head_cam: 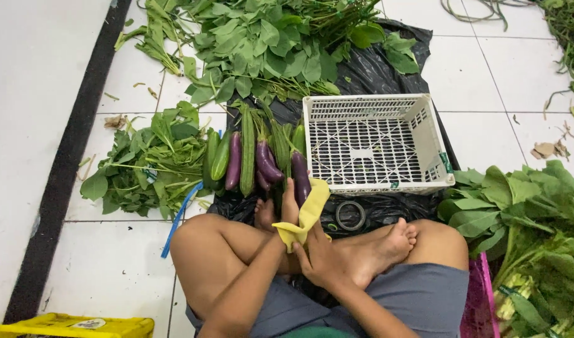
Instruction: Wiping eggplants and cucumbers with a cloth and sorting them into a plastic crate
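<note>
- Left of the crate (pixel 434 141): a row of gourds (pixel 247 150) and eggplants (pixel 234 161), long axes pointing away from you.
- Your left hand (pixel 288 206) is closed on one eggplant (pixel 300 176), at the crate's near-left corner; it runs away from you, stem end far.
- Your right hand (pixel 318 256) sits nearer your lap, fingers pinching the yellow cloth (pixel 307 213) draped against that eggplant; your left hand is the nearer to the row.
- Tape roll (pixel 349 215) lies just before the crate.
</note>
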